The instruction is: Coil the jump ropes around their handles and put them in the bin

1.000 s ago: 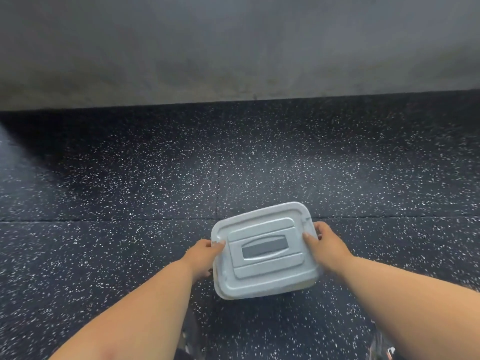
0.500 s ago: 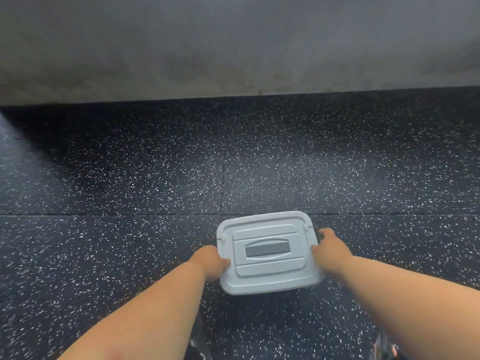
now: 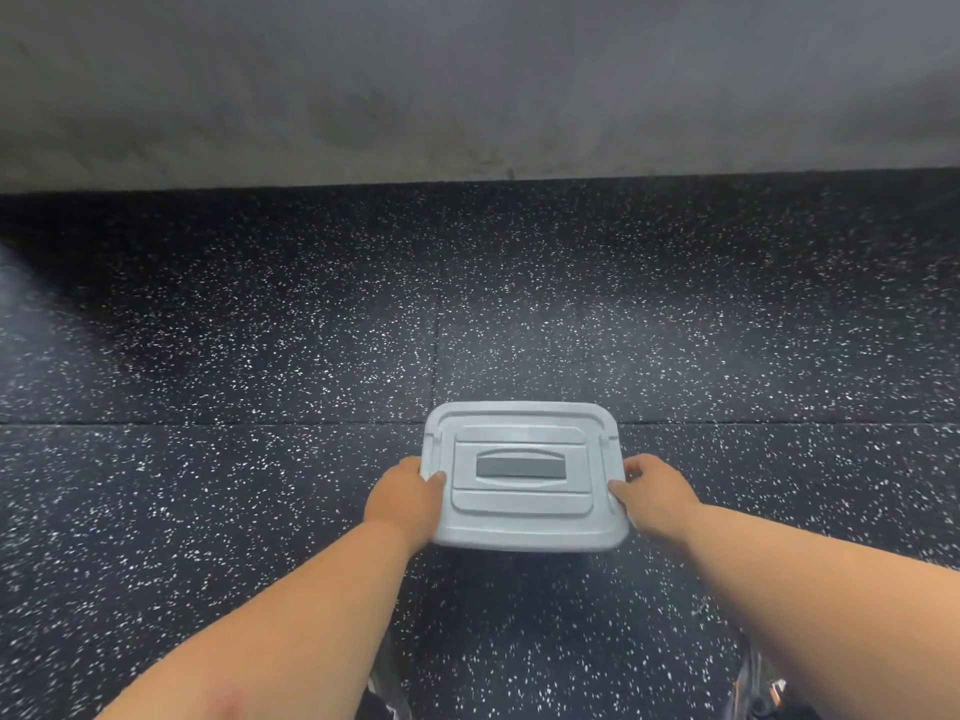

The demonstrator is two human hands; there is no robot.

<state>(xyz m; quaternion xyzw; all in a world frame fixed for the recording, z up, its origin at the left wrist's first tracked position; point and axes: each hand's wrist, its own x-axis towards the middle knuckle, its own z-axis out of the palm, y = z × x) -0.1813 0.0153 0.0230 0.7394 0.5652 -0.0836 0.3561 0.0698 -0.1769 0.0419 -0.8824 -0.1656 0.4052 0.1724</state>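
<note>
A light grey plastic bin point(image 3: 522, 527) with its lid on sits low in the middle of the head view, over the dark floor. The lid has a darker grey recessed handle in its centre. My left hand point(image 3: 405, 498) grips the bin's left edge, thumb on top of the lid. My right hand point(image 3: 657, 493) grips the right edge the same way. Whether the bin touches the floor I cannot tell. No jump rope shows; the lid hides the bin's inside.
The floor point(image 3: 260, 356) is black rubber matting with white flecks and tile seams. A grey concrete wall point(image 3: 467, 85) stands at the far side. Parts of shoes point(image 3: 758, 688) show at the bottom edge.
The bin has turned from a tilt to square with the floor seams and shifted slightly right. Both hands stayed on its sides throughout.
</note>
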